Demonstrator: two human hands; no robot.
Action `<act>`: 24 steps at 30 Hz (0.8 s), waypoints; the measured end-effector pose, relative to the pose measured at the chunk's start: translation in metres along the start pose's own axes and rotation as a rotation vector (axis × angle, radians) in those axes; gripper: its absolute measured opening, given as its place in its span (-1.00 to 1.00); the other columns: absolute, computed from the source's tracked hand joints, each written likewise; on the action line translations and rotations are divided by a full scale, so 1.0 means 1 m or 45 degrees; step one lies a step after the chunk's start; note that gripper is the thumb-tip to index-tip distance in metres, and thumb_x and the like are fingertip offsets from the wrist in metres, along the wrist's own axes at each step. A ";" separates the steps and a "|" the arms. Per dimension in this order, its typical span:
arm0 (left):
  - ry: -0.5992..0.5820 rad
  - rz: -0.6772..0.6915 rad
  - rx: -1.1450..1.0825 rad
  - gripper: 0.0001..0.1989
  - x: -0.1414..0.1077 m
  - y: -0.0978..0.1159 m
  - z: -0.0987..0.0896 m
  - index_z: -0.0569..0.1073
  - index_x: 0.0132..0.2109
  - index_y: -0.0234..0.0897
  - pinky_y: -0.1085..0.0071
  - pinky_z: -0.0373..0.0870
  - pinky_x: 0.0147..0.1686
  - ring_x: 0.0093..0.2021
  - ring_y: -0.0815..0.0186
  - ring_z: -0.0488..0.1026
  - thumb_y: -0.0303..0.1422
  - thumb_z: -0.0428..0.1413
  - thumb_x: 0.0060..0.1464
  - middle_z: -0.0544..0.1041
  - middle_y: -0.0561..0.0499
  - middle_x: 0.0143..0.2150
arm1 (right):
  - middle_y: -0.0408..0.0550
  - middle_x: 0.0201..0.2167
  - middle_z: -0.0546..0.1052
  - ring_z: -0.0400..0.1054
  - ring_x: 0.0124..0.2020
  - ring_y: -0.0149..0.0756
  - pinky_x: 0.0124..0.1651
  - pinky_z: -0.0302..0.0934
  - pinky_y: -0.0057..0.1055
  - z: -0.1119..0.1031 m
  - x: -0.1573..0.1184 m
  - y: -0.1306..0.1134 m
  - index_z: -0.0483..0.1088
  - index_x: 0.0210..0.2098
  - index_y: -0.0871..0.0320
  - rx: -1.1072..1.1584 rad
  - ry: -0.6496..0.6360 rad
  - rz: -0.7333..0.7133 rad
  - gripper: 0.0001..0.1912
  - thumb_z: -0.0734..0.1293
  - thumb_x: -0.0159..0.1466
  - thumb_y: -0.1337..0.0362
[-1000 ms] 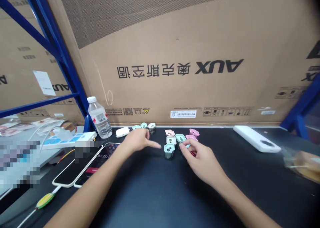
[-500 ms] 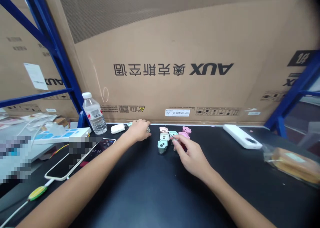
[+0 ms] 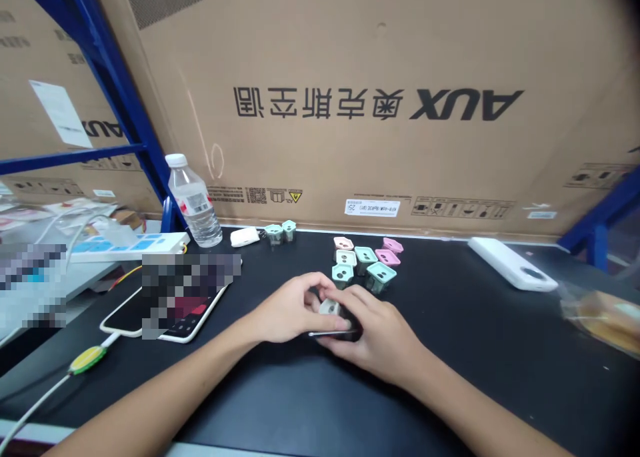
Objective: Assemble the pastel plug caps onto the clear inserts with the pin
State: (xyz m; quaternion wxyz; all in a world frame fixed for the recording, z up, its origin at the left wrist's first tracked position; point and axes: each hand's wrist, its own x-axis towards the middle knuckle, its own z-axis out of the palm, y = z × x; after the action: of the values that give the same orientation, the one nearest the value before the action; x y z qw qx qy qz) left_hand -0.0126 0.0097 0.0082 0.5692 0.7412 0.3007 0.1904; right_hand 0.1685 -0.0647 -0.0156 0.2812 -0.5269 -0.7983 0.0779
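Observation:
Close together at the middle of the table, my two hands meet around a whitish pencil sharpener (image 3: pixel 330 306) with two holes in its top. My left hand (image 3: pixel 295 310) is closed on it, the thumb across the near side. My right hand (image 3: pixel 383 330) is closed on what looks like a screwdriver (image 3: pixel 325 334); its thin metal shaft points left, and the palm hides most of its handle. Right fingertips also reach the sharpener. Just beyond stand several more sharpeners: teal (image 3: pixel 381 275), cream (image 3: pixel 345 259), pale pink (image 3: pixel 343 243) and pink (image 3: pixel 388 257).
Two teal sharpeners (image 3: pixel 273 233) stand farther left, beside a white case (image 3: pixel 245 237) and a water bottle (image 3: pixel 193 203). Phones (image 3: pixel 195 317) and a power strip (image 3: pixel 130 246) lie left. At right are a white power bank (image 3: pixel 513 263) and a wrapped package (image 3: pixel 610 317). A large carton (image 3: pixel 320 163) stands behind.
My left hand has come back from the far left with a whitish sharpener. My right hand has drawn nearer, away from the cluster, and both hands now meet. The view has tilted down.

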 end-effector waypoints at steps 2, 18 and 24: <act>0.020 0.005 -0.002 -0.51 0.000 -0.005 0.003 0.34 -0.14 -0.27 0.51 0.27 -0.44 -0.43 0.44 0.35 -0.18 0.34 -0.17 0.39 0.10 -0.36 | -0.01 -0.08 0.48 0.45 -0.32 -0.25 -0.30 0.32 -0.34 0.001 -0.001 0.001 0.29 0.16 0.06 -0.041 -0.035 0.015 -0.44 0.36 0.16 0.26; 0.005 -0.047 0.009 -0.36 -0.002 -0.012 -0.012 0.32 -0.05 -0.19 0.51 0.32 -0.51 -0.43 0.44 0.36 -0.21 0.38 -0.29 0.40 0.06 -0.21 | -0.13 -0.16 0.49 0.42 -0.37 -0.34 -0.31 0.28 -0.42 -0.001 0.006 0.022 0.24 0.23 -0.08 0.104 -0.268 -0.048 -0.34 0.36 0.15 0.35; 0.128 -0.097 0.135 -0.58 -0.001 -0.007 -0.035 0.38 -0.19 -0.26 0.51 0.29 -0.54 -0.46 0.43 0.33 -0.24 0.32 -0.20 0.42 0.05 -0.28 | -0.04 -0.16 0.52 0.38 -0.39 -0.30 -0.33 0.28 -0.37 -0.001 0.009 0.030 0.27 0.20 -0.02 0.064 -0.198 0.073 -0.46 0.35 0.25 0.09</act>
State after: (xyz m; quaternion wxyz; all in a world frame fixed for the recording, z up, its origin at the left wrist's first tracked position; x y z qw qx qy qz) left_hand -0.0368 0.0360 0.0114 0.5203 0.7478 0.3665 0.1893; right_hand 0.1908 -0.0441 -0.0238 0.2291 -0.5345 -0.8002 0.1466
